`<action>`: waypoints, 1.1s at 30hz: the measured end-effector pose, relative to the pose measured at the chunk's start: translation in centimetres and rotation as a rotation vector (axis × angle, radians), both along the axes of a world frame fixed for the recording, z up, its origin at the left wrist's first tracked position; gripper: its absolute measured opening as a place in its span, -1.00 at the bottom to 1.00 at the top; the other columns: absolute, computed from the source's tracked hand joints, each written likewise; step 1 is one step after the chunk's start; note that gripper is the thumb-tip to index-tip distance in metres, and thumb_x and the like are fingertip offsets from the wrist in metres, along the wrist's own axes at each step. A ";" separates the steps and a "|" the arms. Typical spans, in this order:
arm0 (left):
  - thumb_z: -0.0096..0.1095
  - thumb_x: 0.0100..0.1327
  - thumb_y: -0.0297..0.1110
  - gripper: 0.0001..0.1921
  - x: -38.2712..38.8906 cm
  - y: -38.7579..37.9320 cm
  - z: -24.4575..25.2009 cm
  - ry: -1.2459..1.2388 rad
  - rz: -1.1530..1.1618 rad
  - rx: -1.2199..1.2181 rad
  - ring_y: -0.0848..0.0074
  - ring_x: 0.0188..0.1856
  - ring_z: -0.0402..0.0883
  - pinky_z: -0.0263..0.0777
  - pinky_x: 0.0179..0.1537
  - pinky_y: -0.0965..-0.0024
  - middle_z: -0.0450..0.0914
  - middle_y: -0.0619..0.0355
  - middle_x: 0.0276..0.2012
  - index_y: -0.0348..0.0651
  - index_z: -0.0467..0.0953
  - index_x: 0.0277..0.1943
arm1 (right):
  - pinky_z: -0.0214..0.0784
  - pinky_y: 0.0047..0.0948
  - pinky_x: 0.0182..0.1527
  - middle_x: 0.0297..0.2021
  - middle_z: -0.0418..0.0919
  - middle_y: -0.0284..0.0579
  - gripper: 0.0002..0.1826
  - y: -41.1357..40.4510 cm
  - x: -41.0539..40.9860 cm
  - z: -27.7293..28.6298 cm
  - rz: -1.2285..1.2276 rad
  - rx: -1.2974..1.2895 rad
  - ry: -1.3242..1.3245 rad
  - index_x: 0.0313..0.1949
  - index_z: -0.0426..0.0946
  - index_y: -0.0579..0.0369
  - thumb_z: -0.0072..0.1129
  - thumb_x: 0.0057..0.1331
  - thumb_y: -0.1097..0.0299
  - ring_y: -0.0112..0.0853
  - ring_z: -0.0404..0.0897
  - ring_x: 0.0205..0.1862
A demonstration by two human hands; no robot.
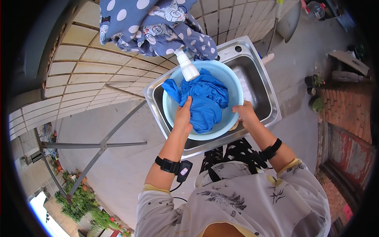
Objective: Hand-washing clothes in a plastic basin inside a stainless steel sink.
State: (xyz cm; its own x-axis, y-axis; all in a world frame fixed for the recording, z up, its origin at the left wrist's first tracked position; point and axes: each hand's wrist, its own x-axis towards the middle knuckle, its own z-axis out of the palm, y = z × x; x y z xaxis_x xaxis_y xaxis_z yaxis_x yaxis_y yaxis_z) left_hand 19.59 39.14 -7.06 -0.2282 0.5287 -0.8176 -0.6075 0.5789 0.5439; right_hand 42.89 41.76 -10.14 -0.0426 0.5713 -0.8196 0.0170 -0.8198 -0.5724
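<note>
A light-blue plastic basin [232,126] sits over a stainless-steel sink [264,75]. Bunched wet-looking blue fabric [207,111] lies in it, one end draping near the basin's left rim. My left hand [184,115] reaches over the near left side and holds the fabric's edge, thumb on top; its other fingers are hidden. At the right, my right hand [245,112] grips the basin's rim, thumb on the inside. A white plastic tap spout [188,68] points down over the fabric, and no water stream can be made out.
Polka-dot patterned cloth [160,26] hangs above the tap, covering part of it. Behind stands a tiled wall [97,66]. A metal bracket [103,145] juts out at the left. A long-handled tool [269,44] leans right of the sink. Potted plants [318,104] stand farther right.
</note>
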 end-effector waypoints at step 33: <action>0.21 0.29 -0.52 -0.32 13.1 8.7 1.4 0.367 -0.262 0.352 0.32 0.03 0.62 0.64 -0.16 0.27 0.51 -0.08 0.14 -0.32 0.04 0.39 | 0.43 -0.40 -0.49 -0.39 0.56 -0.07 -0.74 14.7 17.5 3.4 -0.202 0.274 0.067 -0.21 0.49 0.32 0.15 0.07 0.56 -0.34 0.56 -0.50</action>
State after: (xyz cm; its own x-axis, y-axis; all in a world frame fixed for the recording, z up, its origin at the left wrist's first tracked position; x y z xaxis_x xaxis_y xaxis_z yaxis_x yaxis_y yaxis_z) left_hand 32.74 47.82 -5.63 -0.2887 0.8321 -0.4735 -0.2030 0.4301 0.8796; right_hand 60.41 56.45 -6.75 0.0451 0.7721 -0.6339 -0.1746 -0.6187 -0.7660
